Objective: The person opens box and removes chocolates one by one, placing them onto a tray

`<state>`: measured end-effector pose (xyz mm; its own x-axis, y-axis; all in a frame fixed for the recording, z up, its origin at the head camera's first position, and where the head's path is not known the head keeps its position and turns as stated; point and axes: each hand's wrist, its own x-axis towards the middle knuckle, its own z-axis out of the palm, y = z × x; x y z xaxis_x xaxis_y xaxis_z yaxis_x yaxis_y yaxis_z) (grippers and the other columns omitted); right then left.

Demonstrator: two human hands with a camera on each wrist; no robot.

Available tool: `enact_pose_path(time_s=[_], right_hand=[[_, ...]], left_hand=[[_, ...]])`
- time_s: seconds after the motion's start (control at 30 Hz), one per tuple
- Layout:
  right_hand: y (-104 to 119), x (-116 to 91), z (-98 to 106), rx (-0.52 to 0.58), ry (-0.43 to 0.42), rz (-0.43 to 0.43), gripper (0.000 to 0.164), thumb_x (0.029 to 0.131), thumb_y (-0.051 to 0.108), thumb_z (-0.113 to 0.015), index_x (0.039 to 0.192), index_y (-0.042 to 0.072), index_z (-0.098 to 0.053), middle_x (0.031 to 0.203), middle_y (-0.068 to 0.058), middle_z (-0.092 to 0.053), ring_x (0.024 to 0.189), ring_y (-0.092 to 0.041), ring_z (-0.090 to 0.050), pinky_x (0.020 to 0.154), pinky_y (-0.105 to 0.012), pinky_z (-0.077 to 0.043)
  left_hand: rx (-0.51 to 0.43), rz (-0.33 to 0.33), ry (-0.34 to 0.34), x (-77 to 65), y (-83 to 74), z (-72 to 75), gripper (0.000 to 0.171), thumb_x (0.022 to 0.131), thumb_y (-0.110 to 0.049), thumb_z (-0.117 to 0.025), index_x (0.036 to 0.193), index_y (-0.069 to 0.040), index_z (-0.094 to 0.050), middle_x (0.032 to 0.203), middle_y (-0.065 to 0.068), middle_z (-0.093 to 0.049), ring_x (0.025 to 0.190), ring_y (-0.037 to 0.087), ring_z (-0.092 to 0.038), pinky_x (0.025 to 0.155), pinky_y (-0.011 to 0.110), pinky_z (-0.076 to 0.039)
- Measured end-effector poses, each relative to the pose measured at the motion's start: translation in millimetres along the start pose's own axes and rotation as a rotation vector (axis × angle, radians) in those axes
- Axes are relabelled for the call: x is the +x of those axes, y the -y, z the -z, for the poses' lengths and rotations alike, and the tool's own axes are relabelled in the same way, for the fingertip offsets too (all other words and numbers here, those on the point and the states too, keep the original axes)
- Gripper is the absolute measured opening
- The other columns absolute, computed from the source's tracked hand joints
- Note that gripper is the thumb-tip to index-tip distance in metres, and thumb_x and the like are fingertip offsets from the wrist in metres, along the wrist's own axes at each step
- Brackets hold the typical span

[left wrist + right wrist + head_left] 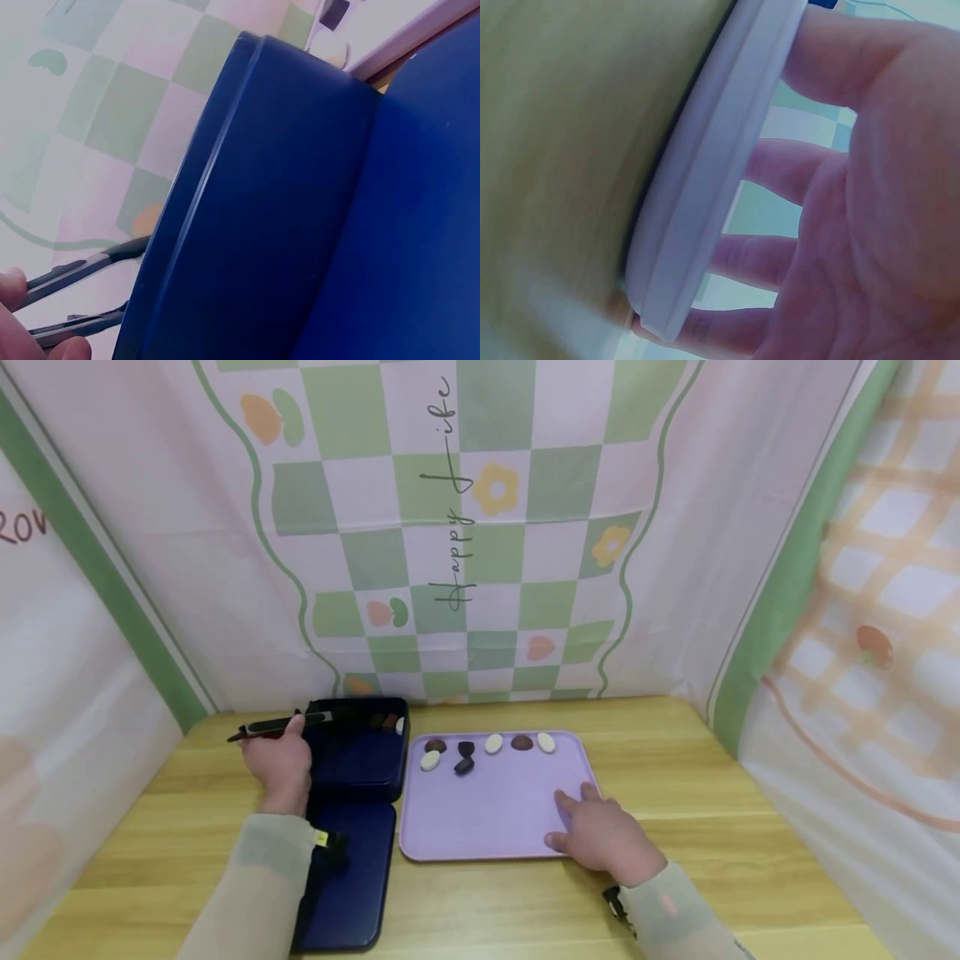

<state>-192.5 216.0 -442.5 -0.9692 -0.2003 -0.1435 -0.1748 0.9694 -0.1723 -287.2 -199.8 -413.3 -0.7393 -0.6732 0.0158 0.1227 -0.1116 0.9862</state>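
Note:
My left hand [281, 764] grips black-and-grey tongs [288, 724] above the left side of a dark blue box [360, 795]. In the left wrist view the two arms of the tongs [82, 276] stand apart, their tips hidden behind the box wall [255, 187]. A few small brown and white pieces [390, 722] lie in the box's far right corner. With fingers spread, my right hand [603, 833] rests on the near right corner of a lilac tray [495, 818]. Along the tray's far side lie white ovals [492, 744], brown ovals [522, 742] and dark bow-shaped pieces [465, 765].
A dark blue lid [356, 877] or shallow tray lies in front of the box, partly under my left sleeve. The wooden table [480, 910] is bordered by patterned curtains [495, 560] at the back and both sides. The box wall stands higher than the tray's rim.

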Motion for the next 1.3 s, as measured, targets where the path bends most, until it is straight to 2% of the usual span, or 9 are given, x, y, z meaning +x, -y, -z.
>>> enact_pose_path(time_s=[0.17,0.37,0.47,0.63,0.73,1.0,1.13,1.3], right_hand=[[-0.2,0.6,-0.6,-0.006,-0.006,0.002,0.072,0.092,0.050,-0.066,0.143,0.002,-0.052,0.145,-0.041,-0.033,0.120,-0.066,-0.040,0.094,-0.073,-0.037],[0.3,0.3,-0.4,-0.003,-0.010,0.006,0.072,0.092,0.051,-0.067,0.143,0.002,-0.052,0.144,-0.041,-0.034,0.121,-0.066,-0.039,0.094,-0.074,-0.036],[0.6,-0.3,-0.1,-0.001,-0.009,0.004,0.072,0.092,0.050,-0.067,0.143,0.002,-0.052,0.145,-0.041,-0.034,0.121,-0.066,-0.039,0.094,-0.074,-0.036],[0.9,-1.0,-0.2,0.002,-0.007,-0.002,0.073,0.092,0.051,-0.067,0.144,0.002,-0.051,0.145,-0.041,-0.033,0.120,-0.067,-0.039,0.093,-0.074,-0.036],[0.9,-1.1,-0.3,0.000,-0.009,-0.001,0.073,0.092,0.050,-0.067,0.144,0.002,-0.051,0.145,-0.041,-0.033,0.120,-0.067,-0.039,0.094,-0.074,-0.036],[0.6,-1.1,0.2,0.001,-0.013,0.003,0.073,0.092,0.051,-0.066,0.143,0.002,-0.051,0.145,-0.041,-0.033,0.119,-0.066,-0.039,0.093,-0.074,-0.037],[-0.1,-0.6,0.1,-0.001,-0.012,0.004,0.073,0.092,0.051,-0.066,0.143,0.002,-0.052,0.145,-0.041,-0.034,0.119,-0.067,-0.040,0.093,-0.074,-0.037],[-1.1,0.7,-1.1,-0.004,-0.016,0.007,0.073,0.091,0.051,-0.067,0.143,0.002,-0.052,0.144,-0.041,-0.034,0.118,-0.067,-0.040,0.092,-0.074,-0.038]], left_hand=[[-0.087,0.066,-0.010,3.8,-2.5,8.1,0.071,0.094,-0.013,-0.071,0.150,-0.017,-0.028,0.145,0.006,-0.044,0.128,0.019,-0.048,0.103,0.029,-0.042],[-0.100,0.109,-0.036,4.8,-1.9,13.9,0.071,0.093,-0.015,-0.072,0.149,-0.014,-0.028,0.141,0.008,-0.045,0.124,0.020,-0.050,0.100,0.028,-0.044],[-0.104,0.117,-0.054,4.4,-1.8,14.4,0.064,0.092,-0.016,-0.074,0.143,-0.013,-0.035,0.129,0.007,-0.053,0.109,0.021,-0.058,0.091,0.030,-0.050],[-0.162,0.162,-0.085,3.5,-5.8,13.0,0.047,0.088,-0.016,-0.078,0.122,-0.013,-0.047,0.103,0.007,-0.062,0.070,0.017,-0.066,0.062,0.026,-0.056],[-0.193,0.187,-0.079,1.1,-10.0,11.4,0.044,0.086,-0.017,-0.081,0.117,-0.013,-0.049,0.098,0.007,-0.064,0.062,0.015,-0.066,0.053,0.024,-0.055],[-0.214,0.201,-0.013,-12.5,-20.3,1.1,0.039,0.085,-0.016,-0.082,0.110,-0.013,-0.052,0.090,0.004,-0.069,0.066,0.018,-0.071,0.058,0.028,-0.058],[-0.200,0.180,0.089,-27.0,-24.9,-6.2,0.040,0.085,-0.016,-0.082,0.111,-0.009,-0.053,0.085,0.005,-0.072,0.068,0.018,-0.071,0.063,0.031,-0.059],[-0.139,0.114,0.224,-53.0,-28.6,-19.8,0.040,0.087,-0.016,-0.080,0.115,-0.003,-0.054,0.082,0.003,-0.072,0.070,0.019,-0.072,0.071,0.035,-0.060]])
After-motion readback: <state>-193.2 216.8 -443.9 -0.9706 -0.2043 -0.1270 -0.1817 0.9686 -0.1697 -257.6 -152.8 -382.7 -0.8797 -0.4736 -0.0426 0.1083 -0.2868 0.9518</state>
